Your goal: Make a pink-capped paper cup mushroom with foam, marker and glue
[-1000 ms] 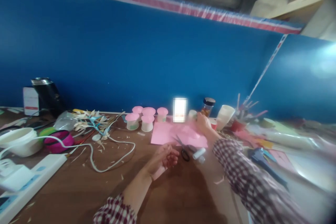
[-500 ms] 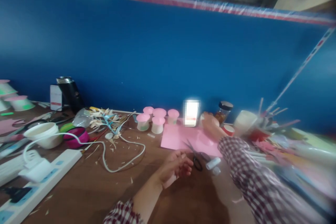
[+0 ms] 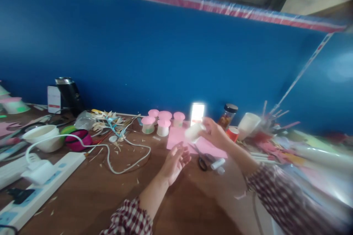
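My right hand (image 3: 215, 134) is raised above the pink paper sheet (image 3: 176, 137) and grips a small white paper cup (image 3: 193, 132) lying sideways in its fingers. My left hand (image 3: 174, 161) hovers just below it over the brown table (image 3: 91, 194), palm up, fingers loosely apart, holding nothing. Black-handled scissors (image 3: 202, 158) and a white glue stick (image 3: 217, 163) lie on the table between my two hands. Both my sleeves are red-and-white plaid.
Several pink-topped cups (image 3: 162, 121) stand by the blue wall, with a bright phone screen (image 3: 197, 113), a jar (image 3: 226, 116) and a white cup (image 3: 248, 126). A white cable (image 3: 121, 169), power strip (image 3: 46, 183), white bowl (image 3: 41, 137) and straw scraps lie left; paper clutter right.
My right hand drew back from the far side of the pink sheet, bringing the white cup toward me. My left hand opened from a loose curl and rose slightly.
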`<act>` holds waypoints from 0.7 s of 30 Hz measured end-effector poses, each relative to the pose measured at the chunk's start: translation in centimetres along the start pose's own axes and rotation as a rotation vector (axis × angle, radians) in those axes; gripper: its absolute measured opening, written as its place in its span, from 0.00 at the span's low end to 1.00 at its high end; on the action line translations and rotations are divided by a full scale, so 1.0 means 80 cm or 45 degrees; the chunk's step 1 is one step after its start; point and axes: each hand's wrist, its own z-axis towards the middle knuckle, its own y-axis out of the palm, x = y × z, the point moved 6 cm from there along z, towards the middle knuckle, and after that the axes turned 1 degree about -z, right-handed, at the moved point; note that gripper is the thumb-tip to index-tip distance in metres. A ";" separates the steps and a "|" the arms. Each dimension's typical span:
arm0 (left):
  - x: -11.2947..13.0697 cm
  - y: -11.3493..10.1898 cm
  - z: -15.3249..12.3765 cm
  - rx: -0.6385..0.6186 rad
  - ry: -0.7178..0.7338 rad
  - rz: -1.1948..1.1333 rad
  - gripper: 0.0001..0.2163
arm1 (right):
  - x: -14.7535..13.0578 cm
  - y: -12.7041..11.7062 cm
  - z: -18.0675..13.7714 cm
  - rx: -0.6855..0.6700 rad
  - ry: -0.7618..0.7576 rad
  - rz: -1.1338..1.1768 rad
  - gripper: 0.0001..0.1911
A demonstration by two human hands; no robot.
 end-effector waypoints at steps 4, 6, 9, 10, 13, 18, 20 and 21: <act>0.004 -0.010 0.006 0.044 0.079 0.034 0.15 | -0.036 0.022 -0.040 -0.091 -0.115 0.036 0.31; 0.004 -0.015 0.008 0.063 0.072 0.046 0.14 | -0.042 0.025 -0.048 -0.119 -0.101 0.026 0.31; 0.003 -0.018 0.010 0.074 0.046 0.014 0.14 | -0.038 0.023 -0.047 -0.251 -0.085 0.090 0.34; 0.003 -0.018 0.011 0.071 0.047 -0.007 0.13 | -0.032 0.021 -0.043 -0.301 -0.071 0.102 0.34; 0.007 -0.019 0.012 0.098 0.075 -0.076 0.10 | 0.009 0.004 -0.025 -0.232 0.116 -0.128 0.27; 0.008 -0.028 0.017 0.190 0.113 -0.173 0.05 | 0.087 -0.005 -0.014 -0.182 0.321 -0.522 0.18; 0.008 -0.029 0.018 0.186 0.112 -0.183 0.05 | 0.108 0.005 -0.020 -0.226 0.357 -0.583 0.15; 0.008 -0.029 0.017 0.188 0.110 -0.184 0.05 | 0.115 0.011 -0.024 -0.253 0.355 -0.600 0.14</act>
